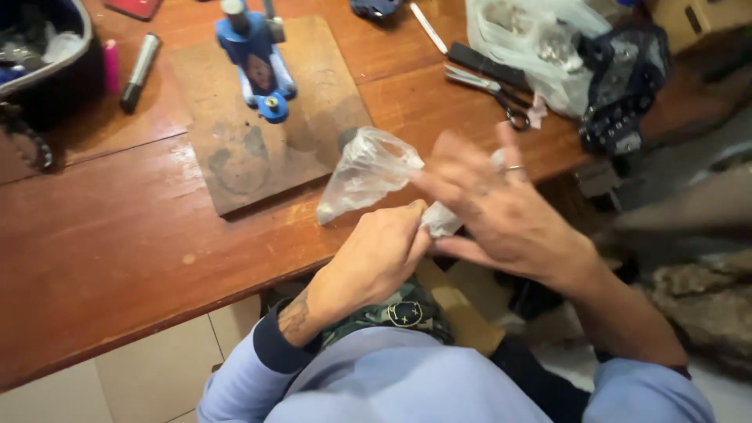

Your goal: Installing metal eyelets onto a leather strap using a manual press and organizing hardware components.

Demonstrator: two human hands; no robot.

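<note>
One small clear plastic bag, held over the front edge of the wooden table, its body ballooning up and to the left of both hands, its twisted neck running down between them. Left hand: one, closed in a pinch on the bag's neck, knuckles up, a tattoo on the wrist just past the light blue sleeve. Right hand: one, fingers spread and blurred, lying over the neck end of the bag and touching it; whether it grips cannot be told. One ring on a right finger. On the table, well beyond the bag: one square wooden board, bearing one blue hand press. One pair of scissors, near the right hand's far side. One larger clear plastic bag with contents too small to tell, at the far right. One dark studded item just beside it. One dark cylindrical tool and one pink cylinder, far left.
</note>
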